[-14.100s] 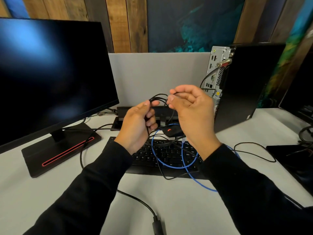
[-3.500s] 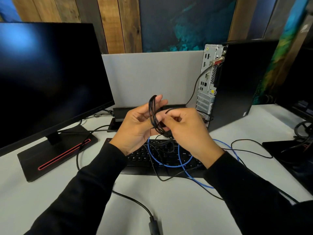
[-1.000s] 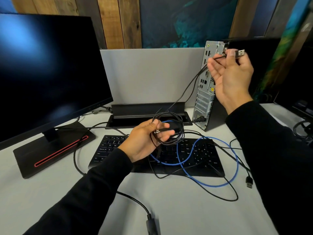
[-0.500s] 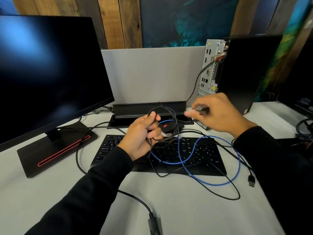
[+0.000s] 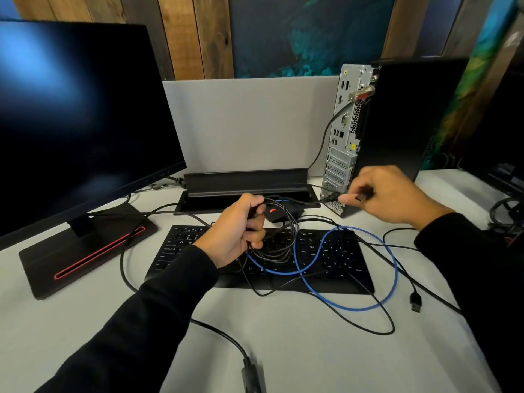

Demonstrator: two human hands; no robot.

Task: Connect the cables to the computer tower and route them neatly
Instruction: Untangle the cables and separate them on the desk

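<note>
fingers [image 5: 256, 222] of the left hand [image 5: 235, 234] curl tight round a coil of black cable [image 5: 279, 245], held just above the keyboard [image 5: 346, 268], a blue cable [image 5: 365, 306] looping below it. to the right, the right hand [image 5: 391, 195] pinches a usb plug [image 5: 363, 196] between thumb and forefinger, close beside the lower rear panel of the computer tower [image 5: 343, 131], which stands upright just beyond those fingertips.

Upper right: bare grey perforated sheet-metal rear panel of the black computer tower [image 5: 344, 131], its side panel smooth matt black. Centre: matt black plastic keyboard [image 5: 334, 251] crossed by a smooth blue rubbery cable [image 5: 392, 268]; white desk top [image 5: 312, 350] smooth, matt. Upper left: glossy black monitor screen [image 5: 71, 114], rough wooden wall planks [image 5: 187, 32] behind.
</note>
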